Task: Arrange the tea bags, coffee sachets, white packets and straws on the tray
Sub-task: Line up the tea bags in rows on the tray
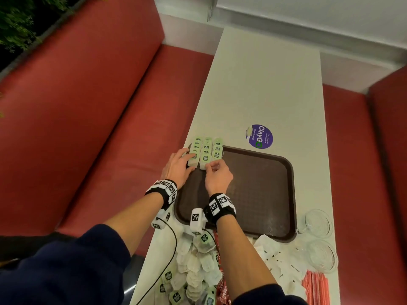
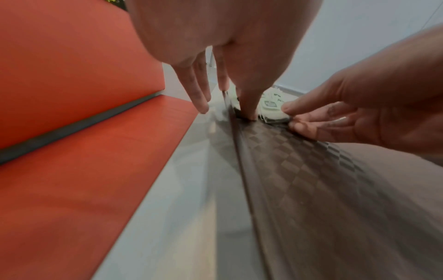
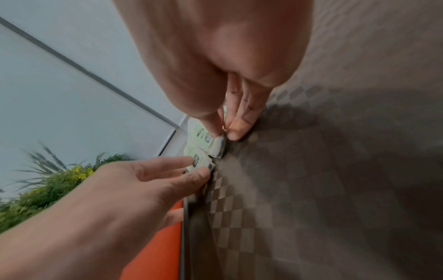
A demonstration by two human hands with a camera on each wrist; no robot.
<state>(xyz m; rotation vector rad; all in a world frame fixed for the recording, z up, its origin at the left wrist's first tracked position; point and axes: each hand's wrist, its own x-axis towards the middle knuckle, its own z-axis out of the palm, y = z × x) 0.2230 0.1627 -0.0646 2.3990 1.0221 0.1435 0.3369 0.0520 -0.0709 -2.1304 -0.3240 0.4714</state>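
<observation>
A: Three overlapping columns of tea bags [image 1: 206, 151] sit in the tray [image 1: 259, 190] corner ahead of both hands, green tags up. Probably shingled so each tag shows.

B: Right hand [image 1: 218, 176]?

A: Thumb and forefinger pinch the near end of the middle column's front tea bag, likely squaring it. Palm down, wrist low over the tray, other fingers curled under.

B: Left hand [image 1: 177, 167]?

A: Fingers straight and spread, not gripping. Tips press at the outer column by the tray rim, apparently bracing it. Forearm comes in alongside the right one.

B: Rest of the stock?

A: Behind the wrists, on the table [image 1: 264, 89]: loose tea bag heap [image 1: 193, 267] under the forearms, red coffee sachets [image 1: 222, 287] beside the right arm, white packets [image 1: 277, 258] and straws [image 1: 315, 287] further right. None are on the tray yet.
</observation>
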